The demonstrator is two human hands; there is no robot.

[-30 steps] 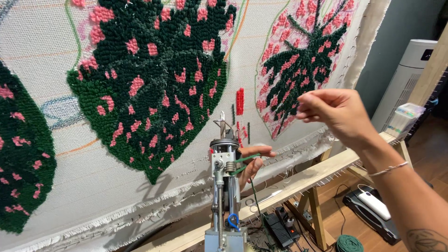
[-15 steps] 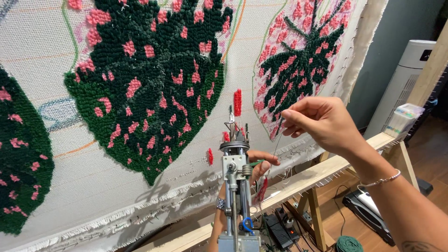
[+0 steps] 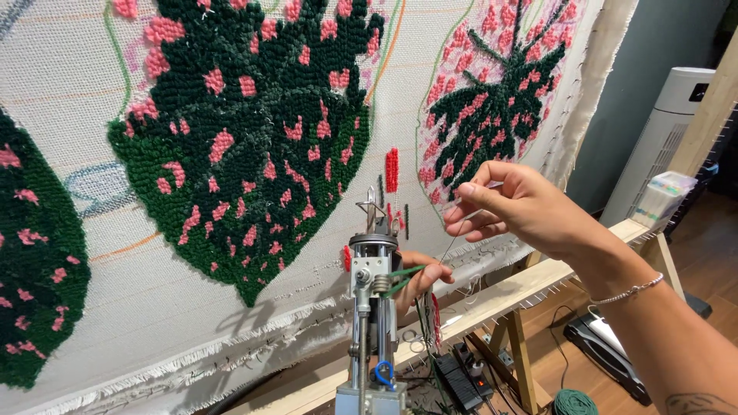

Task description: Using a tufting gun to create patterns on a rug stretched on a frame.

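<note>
**Thread held at the tufting gun in front of the cloth**

A tufting gun is seen upright in the near middle, its needle pointing up toward the stretched cloth. The left hand is placed just behind the gun on its right side, and green yarn is pinched between its fingers beside the metal head. The right hand is raised higher and to the right, with a bracelet on the wrist; its fingers are closed on a thin thread, which runs down toward the left hand. On the cloth, dark green leaves with pink spots are tufted. A wooden frame carries the cloth at the bottom. A green yarn ball lies on the floor at the near right.
</note>
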